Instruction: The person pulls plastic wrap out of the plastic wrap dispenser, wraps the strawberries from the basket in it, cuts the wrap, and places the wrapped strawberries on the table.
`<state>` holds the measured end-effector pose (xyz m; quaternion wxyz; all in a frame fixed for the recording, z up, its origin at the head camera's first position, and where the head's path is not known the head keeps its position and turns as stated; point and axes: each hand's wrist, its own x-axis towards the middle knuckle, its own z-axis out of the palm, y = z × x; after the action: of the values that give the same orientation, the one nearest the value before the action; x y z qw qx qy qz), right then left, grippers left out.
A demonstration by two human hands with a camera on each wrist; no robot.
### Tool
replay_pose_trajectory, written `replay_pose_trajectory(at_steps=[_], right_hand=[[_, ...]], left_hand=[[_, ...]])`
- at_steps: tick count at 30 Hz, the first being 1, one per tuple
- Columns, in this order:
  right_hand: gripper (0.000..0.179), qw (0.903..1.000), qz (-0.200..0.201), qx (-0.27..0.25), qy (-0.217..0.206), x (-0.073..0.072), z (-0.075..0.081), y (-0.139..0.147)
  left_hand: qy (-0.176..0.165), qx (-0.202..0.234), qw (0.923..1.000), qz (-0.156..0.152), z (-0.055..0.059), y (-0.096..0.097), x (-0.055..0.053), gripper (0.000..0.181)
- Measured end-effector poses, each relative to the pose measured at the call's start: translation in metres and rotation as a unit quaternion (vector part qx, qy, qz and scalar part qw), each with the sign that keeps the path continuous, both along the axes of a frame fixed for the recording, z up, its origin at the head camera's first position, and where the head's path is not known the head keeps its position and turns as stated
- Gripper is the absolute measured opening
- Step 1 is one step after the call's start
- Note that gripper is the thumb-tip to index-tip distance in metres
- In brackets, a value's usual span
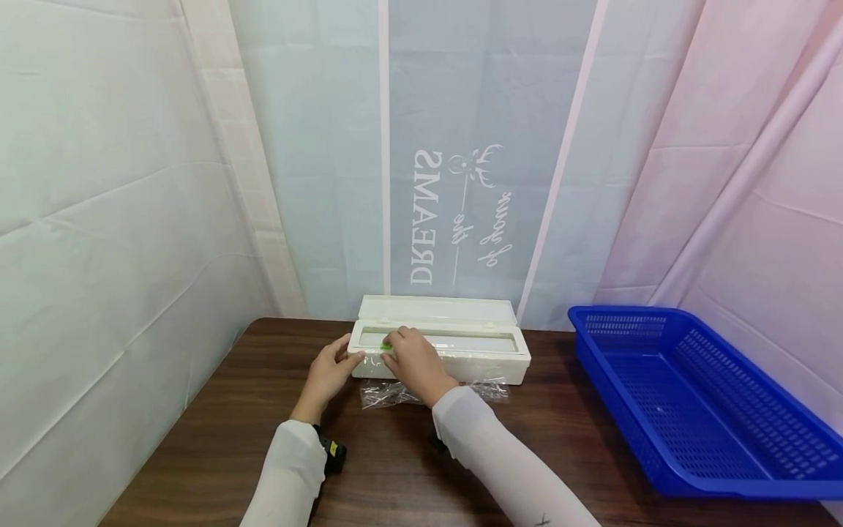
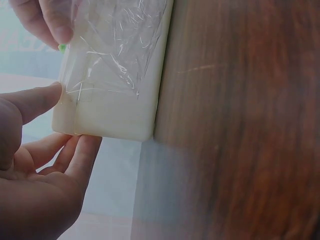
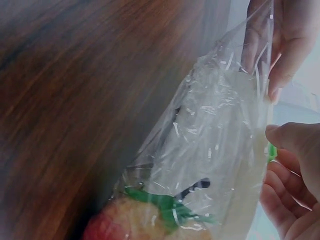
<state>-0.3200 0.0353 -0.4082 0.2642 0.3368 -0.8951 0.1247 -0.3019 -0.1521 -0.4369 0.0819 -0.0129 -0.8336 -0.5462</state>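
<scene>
A white cling film dispenser box [image 1: 487, 366] stands on the table with its lid [image 1: 437, 309] tipped back. My left hand [image 1: 329, 369] grips its left end, thumb on the front edge and fingers against the end in the left wrist view. With my right hand [image 1: 415, 359] I pinch a small green slide cutter [image 3: 272, 152] on the front top edge, near the left end. Clear film [image 2: 120, 45] hangs down over the box front, and its crumpled edge [image 1: 385, 394] lies on the table. In the right wrist view a red and yellow fruit shape with green leaves [image 3: 132, 217] shows under the film.
A blue plastic basket [image 1: 658, 366] stands on the right side of the brown wooden table [image 1: 395, 476]. Pale curtains [image 1: 329, 183] with white lettering hang close behind the box and along both sides.
</scene>
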Motion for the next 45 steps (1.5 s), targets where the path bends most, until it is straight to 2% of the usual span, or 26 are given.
replay_pose_trajectory(at_steps=[7, 21, 28, 45], right_hand=[[0.018, 0.9999, -0.009, -0.006, -0.008, -0.0004, -0.0033, 0.0003], [0.015, 0.9996, 0.006, -0.005, 0.027, -0.0008, -0.0050, 0.0007], [0.016, 0.9985, 0.008, 0.008, 0.054, -0.0011, -0.0061, -0.0008], [0.022, 0.9969, 0.006, 0.039, 0.068, -0.0025, -0.0062, -0.0028]], left_hand=[[-0.007, 0.001, 1.0000, 0.000, -0.0007, 0.0009, 0.0004, 0.064], [-0.002, -0.004, 0.9999, 0.009, 0.0003, 0.0014, -0.0008, 0.063], [0.001, -0.005, 0.9999, 0.010, 0.0021, 0.0022, 0.0004, 0.063], [0.001, -0.007, 1.0000, 0.007, 0.0010, 0.0018, 0.0007, 0.062]])
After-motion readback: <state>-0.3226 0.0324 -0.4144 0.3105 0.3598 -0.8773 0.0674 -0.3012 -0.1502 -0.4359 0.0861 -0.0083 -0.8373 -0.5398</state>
